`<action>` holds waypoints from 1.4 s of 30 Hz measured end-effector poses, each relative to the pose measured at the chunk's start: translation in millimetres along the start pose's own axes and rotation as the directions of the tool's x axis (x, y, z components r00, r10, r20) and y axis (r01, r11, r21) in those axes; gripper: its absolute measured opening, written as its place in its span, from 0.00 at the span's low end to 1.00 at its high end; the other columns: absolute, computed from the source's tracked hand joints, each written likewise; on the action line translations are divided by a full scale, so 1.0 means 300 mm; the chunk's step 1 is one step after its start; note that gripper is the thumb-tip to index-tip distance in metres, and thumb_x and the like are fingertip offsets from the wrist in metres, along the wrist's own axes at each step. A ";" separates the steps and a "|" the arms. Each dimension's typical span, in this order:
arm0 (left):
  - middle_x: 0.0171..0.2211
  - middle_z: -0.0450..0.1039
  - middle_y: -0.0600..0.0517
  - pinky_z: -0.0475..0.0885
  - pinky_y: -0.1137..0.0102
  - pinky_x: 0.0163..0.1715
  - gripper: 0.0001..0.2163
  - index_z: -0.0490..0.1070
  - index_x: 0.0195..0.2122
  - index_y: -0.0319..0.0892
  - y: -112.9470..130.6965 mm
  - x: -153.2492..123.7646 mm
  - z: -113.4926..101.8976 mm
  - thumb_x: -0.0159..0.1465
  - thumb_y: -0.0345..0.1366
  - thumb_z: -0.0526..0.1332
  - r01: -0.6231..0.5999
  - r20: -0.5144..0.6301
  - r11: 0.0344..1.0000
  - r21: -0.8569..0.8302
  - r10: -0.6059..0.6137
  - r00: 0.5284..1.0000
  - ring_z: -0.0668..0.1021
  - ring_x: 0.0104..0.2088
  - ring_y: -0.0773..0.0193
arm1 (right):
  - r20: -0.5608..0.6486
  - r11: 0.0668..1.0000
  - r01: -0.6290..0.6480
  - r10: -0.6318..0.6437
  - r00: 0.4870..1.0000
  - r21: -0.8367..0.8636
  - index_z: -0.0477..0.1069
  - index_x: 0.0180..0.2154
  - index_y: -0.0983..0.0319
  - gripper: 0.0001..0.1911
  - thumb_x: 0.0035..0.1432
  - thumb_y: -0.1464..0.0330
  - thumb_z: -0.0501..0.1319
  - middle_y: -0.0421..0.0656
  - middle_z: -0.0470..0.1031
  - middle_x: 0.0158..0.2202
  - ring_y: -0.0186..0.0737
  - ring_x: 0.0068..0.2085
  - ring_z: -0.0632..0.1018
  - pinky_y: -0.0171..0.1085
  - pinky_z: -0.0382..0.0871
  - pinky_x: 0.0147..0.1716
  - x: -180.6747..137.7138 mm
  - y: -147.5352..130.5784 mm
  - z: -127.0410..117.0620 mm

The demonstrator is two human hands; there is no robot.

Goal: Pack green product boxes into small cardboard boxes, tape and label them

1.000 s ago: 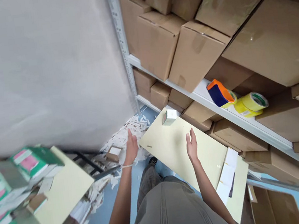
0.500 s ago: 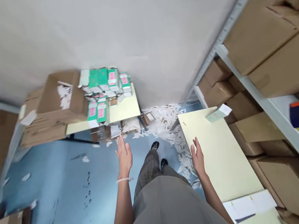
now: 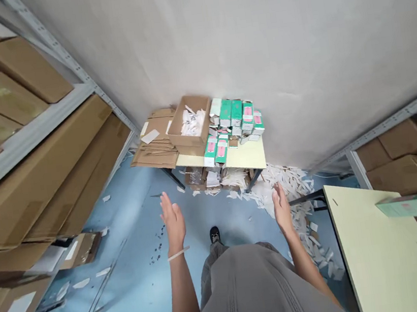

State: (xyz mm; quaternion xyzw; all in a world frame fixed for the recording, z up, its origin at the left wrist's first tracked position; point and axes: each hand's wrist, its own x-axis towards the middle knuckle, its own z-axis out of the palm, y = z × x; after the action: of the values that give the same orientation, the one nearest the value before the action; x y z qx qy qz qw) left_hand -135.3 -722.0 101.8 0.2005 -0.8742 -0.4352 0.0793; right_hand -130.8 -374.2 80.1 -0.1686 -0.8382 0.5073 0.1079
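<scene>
My left hand [image 3: 173, 221] is raised over the blue floor with its fingers stretched out and nothing in it; a pale band circles the wrist. Level with it, my right hand [image 3: 282, 208] is also stretched out and holds nothing, to the left of the pale yellow table [image 3: 382, 251]. Ahead, against the wall, a second table [image 3: 245, 156] bears several green and white boxes [image 3: 236, 111] with pink panels. Beside them stands an open carton [image 3: 192, 141] with white paper pieces [image 3: 193, 121] inside. Both hands are apart from all of these.
Flattened cardboard [image 3: 158, 152] is stacked left of the carton. Shelving with brown boxes [image 3: 55, 186] lines the left, and more boxes [image 3: 413, 175] stand at the right. Paper scraps [image 3: 292, 181] litter the floor between the tables. A pale green box [image 3: 410, 205] lies on the right table.
My view has swung left, so the wall table now sits straight ahead and the left shelving shows more. Both hands stay raised and open; the right one is no longer over the right table.
</scene>
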 end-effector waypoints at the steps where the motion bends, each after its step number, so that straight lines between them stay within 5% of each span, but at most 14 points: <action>1: 0.71 0.36 0.46 0.36 0.46 0.64 0.31 0.36 0.70 0.46 -0.053 0.036 -0.056 0.69 0.53 0.36 0.005 -0.036 1.000 0.004 -0.005 0.999 0.41 0.69 0.52 | 0.029 1.000 0.005 -0.006 1.000 0.025 0.49 0.67 0.59 0.36 0.64 0.48 0.45 0.50 0.58 0.65 0.48 0.65 0.61 0.51 0.52 0.63 0.003 -0.042 0.085; 5: 0.70 0.40 0.44 0.41 0.52 0.66 0.31 0.38 0.70 0.43 -0.241 0.157 -0.232 0.69 0.52 0.37 0.050 -0.140 0.999 0.015 -0.047 0.989 0.46 0.69 0.56 | 0.176 0.995 0.053 -0.067 0.982 0.085 0.47 0.67 0.56 0.36 0.64 0.48 0.46 0.48 0.56 0.67 0.46 0.65 0.60 0.49 0.54 0.63 0.031 -0.204 0.365; 9: 0.70 0.40 0.45 0.42 0.55 0.66 0.31 0.39 0.70 0.44 -0.324 0.270 -0.286 0.69 0.52 0.37 0.077 -0.129 0.997 -0.002 -0.077 0.989 0.46 0.69 0.57 | 0.203 0.994 0.081 -0.094 0.975 0.073 0.49 0.67 0.57 0.35 0.64 0.49 0.47 0.48 0.55 0.67 0.46 0.66 0.60 0.50 0.52 0.64 0.089 -0.306 0.523; 18: 0.71 0.36 0.47 0.38 0.47 0.65 0.31 0.36 0.70 0.50 -0.334 0.560 -0.231 0.68 0.54 0.36 0.177 -0.004 0.984 -0.018 -0.177 0.984 0.42 0.70 0.55 | 0.174 0.995 0.094 -0.096 0.980 0.021 0.52 0.66 0.59 0.35 0.64 0.49 0.47 0.50 0.59 0.65 0.47 0.64 0.63 0.49 0.55 0.62 0.345 -0.394 0.772; 23: 0.70 0.38 0.44 0.40 0.45 0.64 0.32 0.37 0.70 0.47 -0.329 0.801 -0.258 0.68 0.54 0.36 0.237 -0.005 0.971 0.036 -0.237 0.972 0.45 0.69 0.53 | 0.107 0.981 0.175 -0.183 0.977 0.081 0.50 0.66 0.60 0.35 0.65 0.49 0.46 0.50 0.59 0.65 0.47 0.64 0.63 0.49 0.53 0.63 0.627 -0.563 0.949; 28: 0.71 0.37 0.46 0.38 0.47 0.65 0.30 0.36 0.70 0.49 -0.256 1.068 -0.267 0.69 0.53 0.37 0.118 -0.002 0.992 0.049 -0.118 0.993 0.43 0.70 0.55 | 0.144 0.952 0.293 -0.303 0.942 0.090 0.54 0.65 0.60 0.32 0.66 0.51 0.45 0.48 0.58 0.65 0.46 0.65 0.61 0.49 0.51 0.64 0.833 -0.755 1.144; 34: 0.70 0.40 0.46 0.38 0.46 0.65 0.30 0.38 0.69 0.48 -0.240 1.348 -0.203 0.69 0.52 0.38 0.101 0.086 0.995 -0.028 -0.098 0.991 0.44 0.69 0.54 | 0.367 0.952 0.294 -0.304 0.879 0.083 0.54 0.65 0.60 0.29 0.68 0.55 0.46 0.50 0.61 0.64 0.44 0.64 0.62 0.48 0.52 0.64 0.799 -0.860 1.383; 42: 0.70 0.42 0.44 0.44 0.56 0.67 0.31 0.42 0.69 0.41 -0.455 1.760 -0.166 0.69 0.51 0.42 0.026 0.248 0.993 -0.113 0.003 0.969 0.47 0.69 0.58 | 0.494 0.957 0.279 -0.209 0.844 -0.072 0.50 0.67 0.58 0.29 0.68 0.58 0.47 0.49 0.58 0.65 0.46 0.65 0.60 0.49 0.55 0.63 0.684 -0.957 1.724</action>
State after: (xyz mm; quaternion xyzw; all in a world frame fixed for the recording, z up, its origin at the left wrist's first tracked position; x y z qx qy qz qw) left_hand -560.4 -1053.6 5.1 0.1447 -0.8495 -0.5069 -0.0214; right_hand -551.5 -837.6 97.9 0.0638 -0.8868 0.4547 -0.0519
